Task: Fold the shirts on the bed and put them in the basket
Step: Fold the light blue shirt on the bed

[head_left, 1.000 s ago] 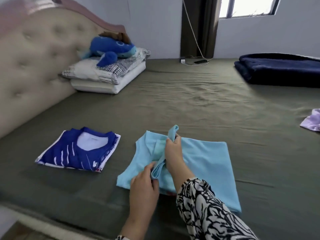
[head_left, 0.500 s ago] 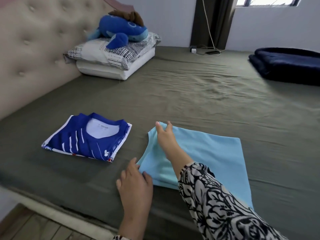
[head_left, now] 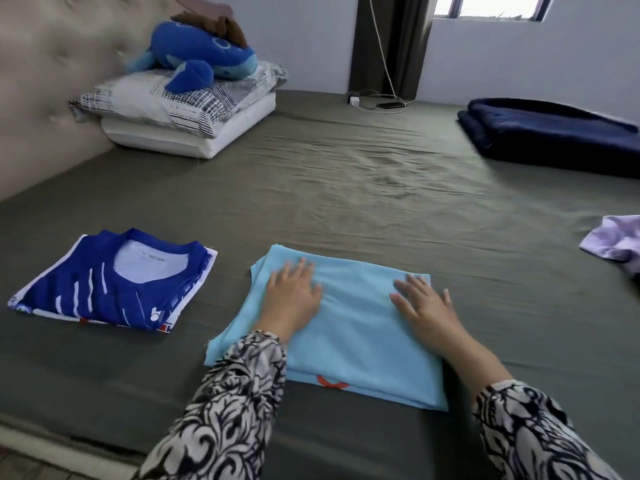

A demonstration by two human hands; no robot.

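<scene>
A light blue shirt (head_left: 353, 337) lies partly folded on the grey-green bed (head_left: 346, 188), close to the near edge. My left hand (head_left: 292, 296) lies flat on its left part, fingers straight and spread. My right hand (head_left: 427, 306) presses flat on its right part near the top edge. A folded dark blue jersey with white stripes (head_left: 110, 282) rests to the left of it. A lilac garment (head_left: 616, 244) lies unfolded at the right edge. No basket is in view.
Two stacked pillows (head_left: 183, 112) with a blue plush toy (head_left: 204, 57) on top sit by the padded headboard (head_left: 45, 81). A folded navy blanket (head_left: 554, 133) lies at the far right. A charger cable and phone (head_left: 381, 103) lie by the far wall.
The sleeve I held up a second ago is laid down on the light blue shirt. Both hands have let go and moved apart, now flat on the cloth.
</scene>
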